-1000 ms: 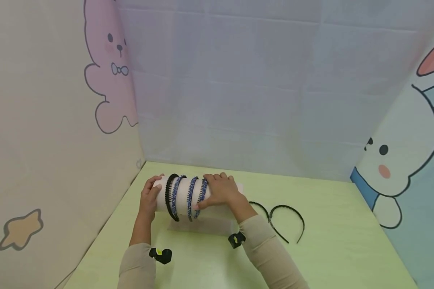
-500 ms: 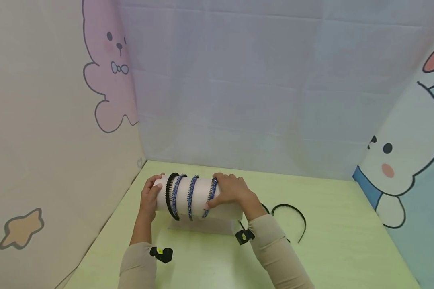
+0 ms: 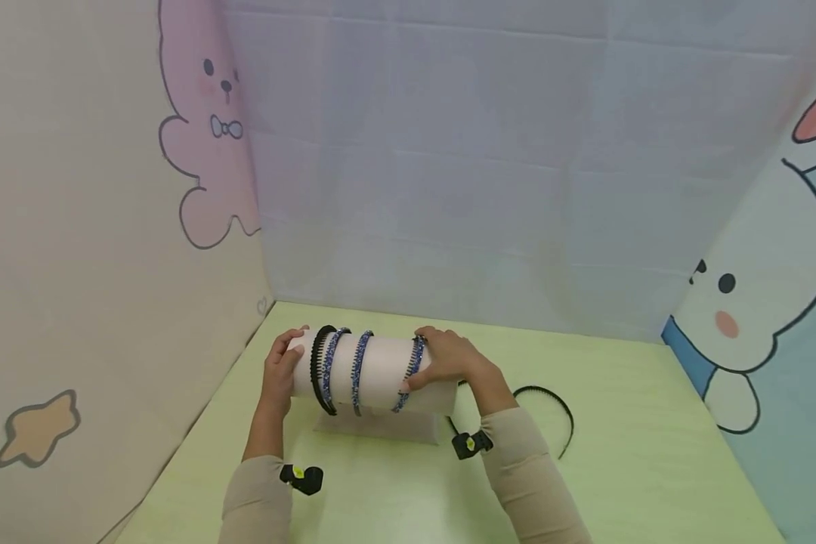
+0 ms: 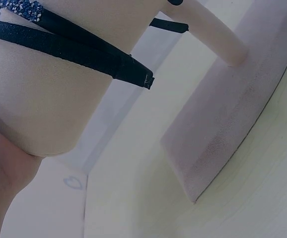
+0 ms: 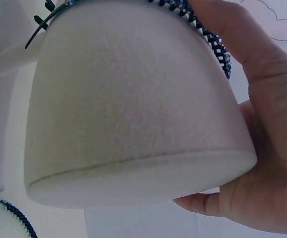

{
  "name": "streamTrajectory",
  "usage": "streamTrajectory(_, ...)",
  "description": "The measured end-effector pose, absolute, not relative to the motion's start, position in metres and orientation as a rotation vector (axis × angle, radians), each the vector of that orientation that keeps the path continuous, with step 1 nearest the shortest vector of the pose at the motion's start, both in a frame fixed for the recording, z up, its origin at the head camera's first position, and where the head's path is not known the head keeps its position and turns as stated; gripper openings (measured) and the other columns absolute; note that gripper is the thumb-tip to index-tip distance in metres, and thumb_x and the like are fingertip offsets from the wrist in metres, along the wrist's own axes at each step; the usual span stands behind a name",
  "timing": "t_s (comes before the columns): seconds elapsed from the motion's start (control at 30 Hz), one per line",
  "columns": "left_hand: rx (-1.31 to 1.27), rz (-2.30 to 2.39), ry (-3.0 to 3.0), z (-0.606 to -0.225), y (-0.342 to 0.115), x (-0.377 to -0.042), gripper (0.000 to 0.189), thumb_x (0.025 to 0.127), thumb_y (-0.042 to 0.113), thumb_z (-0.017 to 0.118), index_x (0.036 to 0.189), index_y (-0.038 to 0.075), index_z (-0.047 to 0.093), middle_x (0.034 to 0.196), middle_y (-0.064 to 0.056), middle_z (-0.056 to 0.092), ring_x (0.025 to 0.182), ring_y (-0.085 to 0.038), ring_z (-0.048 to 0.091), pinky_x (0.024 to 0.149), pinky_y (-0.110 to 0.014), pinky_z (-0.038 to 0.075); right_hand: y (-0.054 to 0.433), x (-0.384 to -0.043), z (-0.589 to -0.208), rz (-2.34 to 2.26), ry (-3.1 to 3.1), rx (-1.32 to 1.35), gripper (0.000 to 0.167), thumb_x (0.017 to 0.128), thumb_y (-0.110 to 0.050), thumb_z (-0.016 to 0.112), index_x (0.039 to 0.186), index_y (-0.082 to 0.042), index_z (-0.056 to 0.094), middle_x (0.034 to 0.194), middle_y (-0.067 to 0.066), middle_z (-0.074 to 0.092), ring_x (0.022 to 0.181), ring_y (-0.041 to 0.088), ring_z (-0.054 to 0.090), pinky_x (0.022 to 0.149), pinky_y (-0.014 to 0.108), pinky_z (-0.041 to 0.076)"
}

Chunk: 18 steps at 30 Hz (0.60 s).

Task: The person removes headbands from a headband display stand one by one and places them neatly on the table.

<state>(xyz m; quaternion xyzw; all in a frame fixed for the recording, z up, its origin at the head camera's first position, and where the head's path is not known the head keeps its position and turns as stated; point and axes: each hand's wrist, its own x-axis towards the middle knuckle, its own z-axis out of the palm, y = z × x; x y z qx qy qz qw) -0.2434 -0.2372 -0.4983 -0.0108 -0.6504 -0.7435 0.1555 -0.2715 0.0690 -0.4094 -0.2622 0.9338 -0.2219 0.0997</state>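
A white padded cylinder of a headband stand lies sideways above its flat base. My left hand grips the cylinder's left end. Near that end sits a black toothed headband, with a glittery blue headband close beside it. Another glittery blue headband goes round the middle. Toward the right end, my right hand holds a third blue headband between thumb and fingers. The right wrist view shows this headband's teeth against the padding; its far side is hidden.
To the right on the pale green table lies a loose black headband. A second loose headband is mostly hidden behind my right arm. Printed cloth walls stand at the back and both sides.
My right hand has moved right along the cylinder, and the third blue headband has slid with it, widening the gap to the middle one. The left hand has stayed put.
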Motion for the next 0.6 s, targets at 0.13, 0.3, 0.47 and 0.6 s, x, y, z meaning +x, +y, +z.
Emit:
streamTrajectory(0.13, -0.021, -2.135, -1.872, -0.497, -0.238, -0.242, 0.027, 0.097, 0.007, 0.044, 0.122, -0.002, 0.042, 0.14, -0.012, 0.041, 0.119, -0.014, 0.043, 0.086, -0.025, 0.038, 0.079, -0.274, -0.415, -0.808, 2.69, -0.782, 0.095, 0.061, -0.049, 0.081, 0.136, -0.007, 0.041, 0.111, 0.004, 0.056, 0.089, 0.017, 0.055, 0.073, 0.035, 0.046)
streamTrajectory(0.3, -0.021, -2.125, -1.873, -0.496, -0.238, -0.243, 0.028, 0.097, 0.006, 0.043, 0.123, -0.002, 0.041, 0.141, -0.013, 0.04, 0.118, -0.013, 0.043, 0.086, -0.025, 0.038, 0.092, -0.277, -0.423, -0.99, 2.614, -0.728, 0.094, 0.064, -0.045, 0.081, 0.138, -0.008, 0.038, 0.119, 0.006, 0.052, 0.095, 0.019, 0.053, 0.078, 0.038, 0.045)
streamTrajectory(0.47, -0.004, -2.144, -1.852, -0.497, -0.236, -0.243, 0.027, 0.097, 0.008, 0.045, 0.121, -0.002, 0.043, 0.139, -0.011, 0.042, 0.118, -0.013, 0.044, 0.086, -0.025, 0.039, 0.104, -0.276, -0.432, -1.127, 2.553, -0.691, 0.092, 0.066, -0.044, 0.08, 0.139, -0.01, 0.037, 0.122, 0.006, 0.051, 0.098, 0.02, 0.052, 0.081, 0.04, 0.044)
streamTrajectory(0.6, -0.011, -2.12, -1.858, -0.496, -0.235, -0.242, 0.027, 0.096, 0.009, 0.045, 0.12, -0.002, 0.044, 0.138, -0.012, 0.043, 0.12, -0.014, 0.043, 0.087, -0.024, 0.038, 0.113, -0.274, -0.437, -1.301, 2.444, -0.655, 0.089, 0.068, -0.038, 0.08, 0.14, -0.008, 0.036, 0.124, 0.009, 0.049, 0.101, 0.023, 0.052, 0.083, 0.041, 0.044)
